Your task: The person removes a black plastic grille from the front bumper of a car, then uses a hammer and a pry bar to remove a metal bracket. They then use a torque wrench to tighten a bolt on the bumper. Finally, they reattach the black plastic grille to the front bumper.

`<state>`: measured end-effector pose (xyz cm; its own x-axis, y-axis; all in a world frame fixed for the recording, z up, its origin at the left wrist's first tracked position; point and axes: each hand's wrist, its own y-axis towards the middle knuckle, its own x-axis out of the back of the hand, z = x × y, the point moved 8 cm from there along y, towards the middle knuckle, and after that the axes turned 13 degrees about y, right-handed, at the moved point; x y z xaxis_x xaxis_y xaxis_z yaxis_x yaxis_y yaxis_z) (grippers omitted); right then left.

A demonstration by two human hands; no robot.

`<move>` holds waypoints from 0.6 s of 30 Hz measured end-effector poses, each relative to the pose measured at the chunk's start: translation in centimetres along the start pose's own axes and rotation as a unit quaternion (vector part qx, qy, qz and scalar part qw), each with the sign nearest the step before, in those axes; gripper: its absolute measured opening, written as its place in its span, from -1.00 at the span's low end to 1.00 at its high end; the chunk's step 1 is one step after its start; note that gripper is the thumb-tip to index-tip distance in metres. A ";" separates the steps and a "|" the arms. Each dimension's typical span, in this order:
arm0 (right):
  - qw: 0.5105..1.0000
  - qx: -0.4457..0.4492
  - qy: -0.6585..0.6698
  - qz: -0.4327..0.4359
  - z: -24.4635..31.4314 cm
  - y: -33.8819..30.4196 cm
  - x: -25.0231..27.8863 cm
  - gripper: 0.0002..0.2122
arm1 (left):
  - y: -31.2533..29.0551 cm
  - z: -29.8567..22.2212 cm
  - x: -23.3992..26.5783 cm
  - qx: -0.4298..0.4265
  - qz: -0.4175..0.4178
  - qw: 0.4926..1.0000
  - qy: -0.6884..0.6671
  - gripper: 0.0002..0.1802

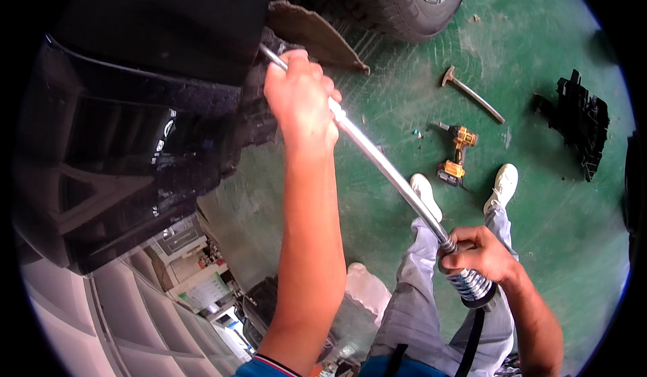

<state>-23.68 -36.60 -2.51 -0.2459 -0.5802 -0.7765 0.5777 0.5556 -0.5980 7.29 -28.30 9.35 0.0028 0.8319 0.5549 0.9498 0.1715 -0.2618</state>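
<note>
A long chrome slide hammer (387, 169) runs slantwise between my two hands. My left hand (301, 100) is closed round its upper end, close to the black car body. Past that fist, the tool's thin metal tip reaches the torn-looking dark edge (259, 110) of the car, where its end is hidden. My right hand (484, 252) grips the lower end in front of my legs, at the ridged metal weight (470, 284). A dark round stop shows below the weight.
A cordless drill (459, 151) and a hammer (475, 96) lie on the green floor (397, 107) near my white shoes. A broken black plastic part (581, 124) lies to the right. Ahead are a car wheel (411, 9) and a hanging liner flap (317, 33).
</note>
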 end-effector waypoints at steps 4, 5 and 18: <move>0.991 0.041 -0.126 -0.031 1.6 1.5 1.9 -0.77 | 0.1 0.2 -0.6 -0.014 0.020 0.999 -0.047 -0.85; 0.982 0.072 -0.161 -0.061 1.8 1.9 3.1 -0.79 | 0.2 0.3 -0.8 -0.030 0.026 0.997 -0.063 -0.85; 0.798 0.287 -0.461 -0.262 11.2 18.5 10.3 -0.79 | 3.0 1.6 -2.1 -0.153 0.023 0.973 -0.171 -0.82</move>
<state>-6.76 -38.96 -19.38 -0.0468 -0.9819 0.1837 0.9101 -0.1177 -0.3973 9.59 -28.64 6.14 -0.0072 0.9711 0.2384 1.0000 0.0085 -0.0043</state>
